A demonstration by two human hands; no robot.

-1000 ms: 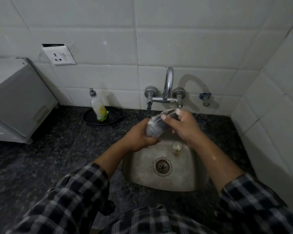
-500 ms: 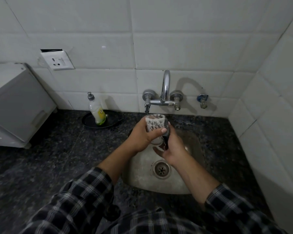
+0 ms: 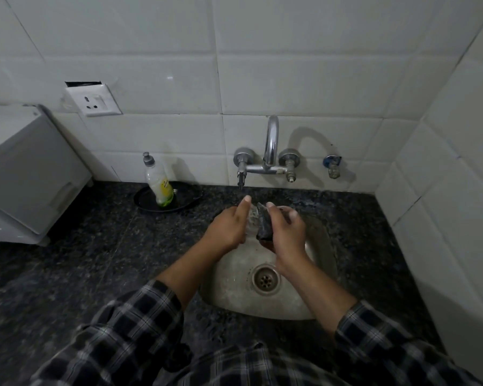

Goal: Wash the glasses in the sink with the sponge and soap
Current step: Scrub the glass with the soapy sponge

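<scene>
My left hand [image 3: 229,228] grips a clear glass [image 3: 252,222] over the back of the steel sink [image 3: 234,285], just below the tap [image 3: 271,146]. My right hand [image 3: 286,235] is shut on a dark sponge [image 3: 264,225] and presses it against the right side of the glass. Most of the glass is hidden between the two hands. The soap bottle [image 3: 158,182], clear with yellow-green liquid, stands upright on a black tray [image 3: 184,200] left of the tap. No other glass shows in the sink; my right arm covers part of the basin.
Dark speckled stone counter [image 3: 67,274] surrounds the sink. A grey appliance [image 3: 25,174] stands at the far left. White tiled walls rise behind and close on the right [image 3: 444,190]. A wall socket [image 3: 94,100] and a small blue valve [image 3: 331,164] sit on the back wall.
The glass has dropped from upright in my left hand to lower between both hands. My right hand has come up beside it with the sponge. The small glass seen in the sink earlier is hidden now.
</scene>
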